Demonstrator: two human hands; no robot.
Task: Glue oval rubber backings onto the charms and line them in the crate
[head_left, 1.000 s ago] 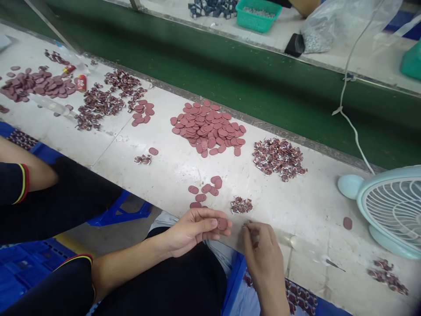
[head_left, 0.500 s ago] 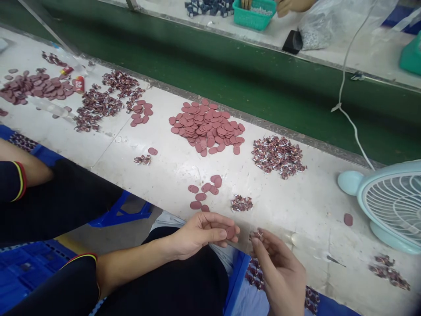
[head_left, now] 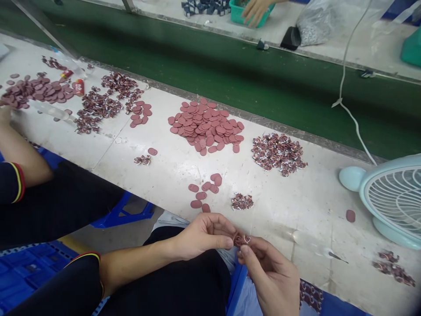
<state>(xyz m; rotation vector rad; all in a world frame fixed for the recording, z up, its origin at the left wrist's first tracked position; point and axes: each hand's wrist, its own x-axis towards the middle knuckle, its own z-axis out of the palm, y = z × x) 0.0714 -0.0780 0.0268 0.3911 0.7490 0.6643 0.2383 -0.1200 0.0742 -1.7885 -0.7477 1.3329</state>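
My left hand (head_left: 205,236) pinches a reddish-brown oval piece, now mostly hidden behind the fingertips. Meeting it from the right, my right hand (head_left: 274,274) is closed on a small brown part (head_left: 246,239) with a pale curved edge. The two pieces are touching or nearly so; the exact contact is too small to tell. Just beyond my hands lies a small cluster of similar brown parts (head_left: 242,201). Several loose oval pieces (head_left: 201,195) are scattered to its left.
Farther back are a heap of ovals (head_left: 207,125) and a heap of small brown parts (head_left: 279,153). A clear needle-tipped bottle (head_left: 309,245) lies right of my hands, near a pale blue fan (head_left: 394,202). A co-worker's arm (head_left: 23,149) is at left; another person's hand (head_left: 256,11) reaches over a green basket.
My hands have come together, bringing the small brown part against or close to the oval piece. The neighbour's arm at left now reaches onto the table; the far person's hand has moved over the basket.
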